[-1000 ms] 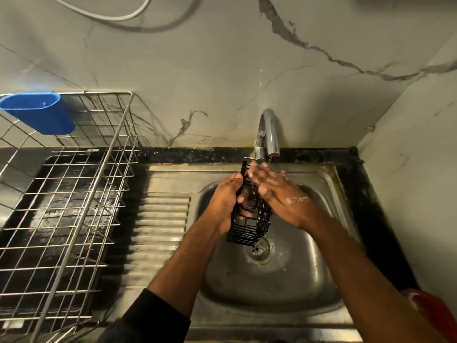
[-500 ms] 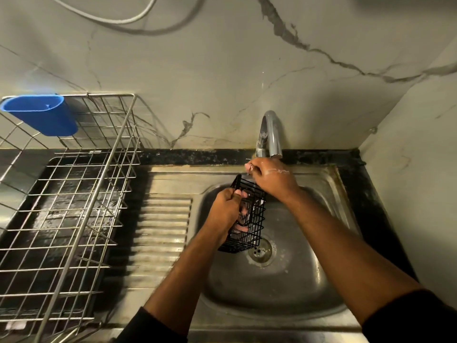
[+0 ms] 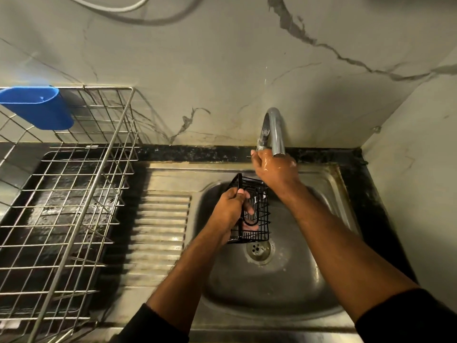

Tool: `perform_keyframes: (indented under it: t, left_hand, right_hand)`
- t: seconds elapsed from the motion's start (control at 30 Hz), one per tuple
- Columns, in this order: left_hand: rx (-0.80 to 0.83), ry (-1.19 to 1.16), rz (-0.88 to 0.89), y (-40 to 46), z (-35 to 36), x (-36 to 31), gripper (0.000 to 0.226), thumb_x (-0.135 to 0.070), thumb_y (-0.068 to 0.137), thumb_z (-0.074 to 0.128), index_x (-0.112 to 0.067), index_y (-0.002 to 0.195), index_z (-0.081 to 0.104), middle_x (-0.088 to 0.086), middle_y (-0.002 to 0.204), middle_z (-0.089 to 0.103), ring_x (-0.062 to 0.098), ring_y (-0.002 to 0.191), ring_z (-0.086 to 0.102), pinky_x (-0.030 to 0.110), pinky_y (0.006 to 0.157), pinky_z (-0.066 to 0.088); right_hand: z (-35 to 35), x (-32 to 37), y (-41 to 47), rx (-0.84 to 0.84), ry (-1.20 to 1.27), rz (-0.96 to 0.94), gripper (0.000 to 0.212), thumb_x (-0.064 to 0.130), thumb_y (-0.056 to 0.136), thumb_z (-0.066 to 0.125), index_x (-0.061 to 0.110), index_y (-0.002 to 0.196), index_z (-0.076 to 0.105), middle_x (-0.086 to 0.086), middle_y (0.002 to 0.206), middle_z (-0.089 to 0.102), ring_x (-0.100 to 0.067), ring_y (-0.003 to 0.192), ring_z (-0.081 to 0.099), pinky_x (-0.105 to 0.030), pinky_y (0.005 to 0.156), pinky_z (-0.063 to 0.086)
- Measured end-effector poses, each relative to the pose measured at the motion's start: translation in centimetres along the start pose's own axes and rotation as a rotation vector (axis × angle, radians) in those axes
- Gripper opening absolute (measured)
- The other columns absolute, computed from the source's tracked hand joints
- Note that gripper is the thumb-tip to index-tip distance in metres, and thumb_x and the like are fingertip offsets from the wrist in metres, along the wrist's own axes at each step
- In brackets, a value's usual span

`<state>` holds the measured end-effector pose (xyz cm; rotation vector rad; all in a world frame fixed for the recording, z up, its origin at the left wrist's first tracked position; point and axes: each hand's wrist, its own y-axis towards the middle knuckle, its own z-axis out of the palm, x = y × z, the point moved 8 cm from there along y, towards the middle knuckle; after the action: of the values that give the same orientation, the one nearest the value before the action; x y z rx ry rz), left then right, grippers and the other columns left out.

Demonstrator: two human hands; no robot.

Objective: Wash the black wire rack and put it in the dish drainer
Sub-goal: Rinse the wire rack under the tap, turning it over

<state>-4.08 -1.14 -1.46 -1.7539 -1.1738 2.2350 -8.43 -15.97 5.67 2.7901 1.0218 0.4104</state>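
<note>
Now I see the steel sink | dish drainer stands well left of the basin | my left hand has fingers clamped on the black wire rack, held above the drain | my right hand has fingers closed around the faucet base

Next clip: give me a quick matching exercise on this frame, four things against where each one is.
Things:
1. black wire rack
2. right hand
3. blue cup
4. drain

Places:
A. hung on the back rim of the dish drainer
B. at the base of the tap
C. in the bottom of the sink
D. held in the left hand over the basin

Pairs: 1-D, 2-B, 3-A, 4-C
</note>
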Motion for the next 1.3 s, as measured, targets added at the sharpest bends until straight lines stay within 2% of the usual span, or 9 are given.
perform_keyframes:
  t: [0.17, 0.37, 0.57, 0.67, 0.77, 0.87, 0.93, 1.03, 1.3]
  left_hand:
    - [0.032, -0.113, 0.01, -0.1, 0.6, -0.5, 0.029, -0.029, 0.112, 0.033, -0.011, 0.098, 0.051, 0.003, 0.057, 0.05, 0.021, 0.049, 0.06, 0.06, 0.069, 0.061]
    - [0.01, -0.157, 0.025, -0.6, 1.1, -0.7, 0.031, -0.032, 0.112, 0.033, -0.012, 0.098, 0.053, -0.004, 0.051, 0.041, 0.01, 0.04, 0.052, 0.052, 0.059, 0.063]
    - [0.014, -0.202, 0.045, -1.2, 0.9, -1.2, 0.03, -0.031, 0.112, 0.031, -0.012, 0.104, 0.052, -0.009, 0.046, 0.043, 0.007, 0.038, 0.055, 0.049, 0.054, 0.062]
    - [0.023, -0.213, 0.037, -1.6, 1.1, -1.3, 0.031, -0.034, 0.112, 0.031, -0.012, 0.104, 0.051, -0.008, 0.045, 0.044, 0.015, 0.039, 0.062, 0.043, 0.048, 0.061]
    - [0.022, -0.162, 0.054, -1.6, 1.2, -1.4, 0.033, -0.038, 0.111, 0.033, -0.014, 0.102, 0.054, -0.005, 0.05, 0.045, 0.019, 0.041, 0.061, 0.038, 0.046, 0.059]
    - [0.029, -0.125, 0.058, -1.8, 1.6, -1.5, 0.033, -0.04, 0.11, 0.036, -0.017, 0.095, 0.054, -0.005, 0.052, 0.041, 0.026, 0.047, 0.061, 0.036, 0.044, 0.057]
    - [0.033, -0.117, 0.067, -2.2, 1.7, -1.6, 0.033, -0.039, 0.11, 0.036, -0.017, 0.093, 0.054, -0.005, 0.051, 0.042, 0.027, 0.051, 0.059, 0.034, 0.043, 0.056]
    - [0.032, -0.097, 0.065, -2.1, 1.4, -1.6, 0.033, -0.038, 0.11, 0.036, -0.015, 0.097, 0.055, -0.005, 0.05, 0.04, 0.026, 0.05, 0.054, 0.035, 0.043, 0.056]
    - [0.022, -0.07, 0.071, -2.3, 0.3, -1.3, 0.037, -0.04, 0.109, 0.038, -0.007, 0.108, 0.056, 0.0, 0.054, 0.036, 0.024, 0.053, 0.046, 0.035, 0.042, 0.056]
  right_hand:
    - [-0.6, 0.3, -0.5, 0.007, -0.003, -0.031, 0.045, 0.047, 0.104, 0.036, 0.015, 0.09, 0.064, 0.003, 0.056, 0.043, -0.016, 0.047, 0.045, -0.019, 0.042, 0.024]
    - [-1.1, -0.8, -0.6, -0.021, 0.179, 0.023, 0.047, 0.05, 0.101, 0.043, 0.011, 0.09, 0.067, -0.005, 0.066, 0.06, -0.023, 0.055, 0.06, -0.023, 0.048, 0.038]
    - [-1.1, -3.9, -3.1, 0.058, 0.858, 0.279, 0.022, 0.022, 0.101, 0.054, 0.013, 0.097, 0.073, -0.005, 0.09, 0.074, -0.01, 0.075, 0.068, -0.027, 0.073, 0.058]
    - [-1.9, -2.7, -6.0, 0.058, 0.632, 0.093, 0.027, 0.028, 0.101, 0.053, 0.016, 0.12, 0.068, 0.001, 0.116, 0.07, -0.01, 0.104, 0.065, -0.01, 0.087, 0.046]
    - [-0.1, -0.4, -8.5, 0.2, 0.407, -0.131, 0.047, 0.044, 0.103, 0.04, 0.022, 0.144, 0.05, 0.002, 0.147, 0.051, -0.012, 0.137, 0.044, -0.031, 0.113, 0.035]
    - [-0.3, -2.7, -8.4, 0.206, 0.525, 0.034, 0.049, 0.042, 0.105, 0.038, 0.024, 0.15, 0.039, 0.002, 0.157, 0.037, -0.013, 0.145, 0.031, -0.037, 0.12, 0.027]
    - [-0.5, -3.5, -8.1, 0.254, 0.506, 0.105, 0.052, 0.044, 0.104, 0.033, 0.023, 0.152, 0.036, 0.001, 0.159, 0.034, -0.014, 0.146, 0.028, -0.031, 0.118, 0.02]
    - [-1.0, -1.0, -7.3, 0.292, 0.274, -0.152, 0.053, 0.045, 0.105, 0.028, 0.021, 0.152, 0.037, 0.001, 0.158, 0.036, -0.013, 0.147, 0.026, -0.025, 0.114, 0.015]
    - [2.1, -3.0, -5.4, 0.472, 0.662, 0.106, 0.081, 0.08, 0.089, 0.023, 0.018, 0.117, 0.068, -0.006, 0.109, 0.073, -0.019, 0.105, 0.067, -0.043, 0.1, 0.05]
